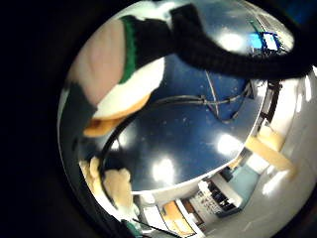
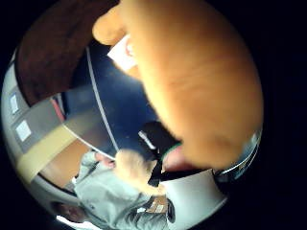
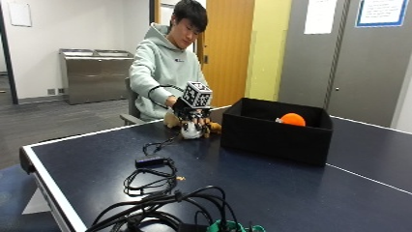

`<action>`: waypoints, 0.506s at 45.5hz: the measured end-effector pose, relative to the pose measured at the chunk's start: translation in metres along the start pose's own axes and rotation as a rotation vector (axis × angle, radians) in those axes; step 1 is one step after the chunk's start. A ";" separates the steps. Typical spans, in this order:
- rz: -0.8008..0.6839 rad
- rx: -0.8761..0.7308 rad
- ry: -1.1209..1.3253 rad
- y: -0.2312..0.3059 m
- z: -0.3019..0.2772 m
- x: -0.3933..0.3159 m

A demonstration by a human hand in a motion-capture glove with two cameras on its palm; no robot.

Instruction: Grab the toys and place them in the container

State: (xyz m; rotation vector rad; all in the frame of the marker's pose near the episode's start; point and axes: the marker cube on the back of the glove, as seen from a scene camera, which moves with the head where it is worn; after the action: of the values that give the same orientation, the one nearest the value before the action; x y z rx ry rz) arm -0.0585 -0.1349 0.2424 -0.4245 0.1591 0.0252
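A dark blue table with white edge lines carries everything. A black box sits near its far edge. Just beside the box, toward the person, toys lie on the top. Black cables lie coiled along the near edge, with a small black device among them.

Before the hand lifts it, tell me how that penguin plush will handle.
The penguin plush looks like soft fabric, so it probably squashes under the gloved right hand rather than slipping. It likely weighs little for its bulk. With its rounded belly and small orange feet, it may topple on the blue table if nudged.
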 end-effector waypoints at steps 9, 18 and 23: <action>-0.018 0.058 -0.081 -0.015 -0.003 0.002; -0.039 -0.141 -0.116 -0.003 -0.014 -0.010; -0.007 -0.198 -0.147 -0.017 -0.057 0.010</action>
State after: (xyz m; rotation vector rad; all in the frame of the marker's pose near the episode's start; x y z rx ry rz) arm -0.0558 -0.1736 0.1964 -0.6183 0.0104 0.0659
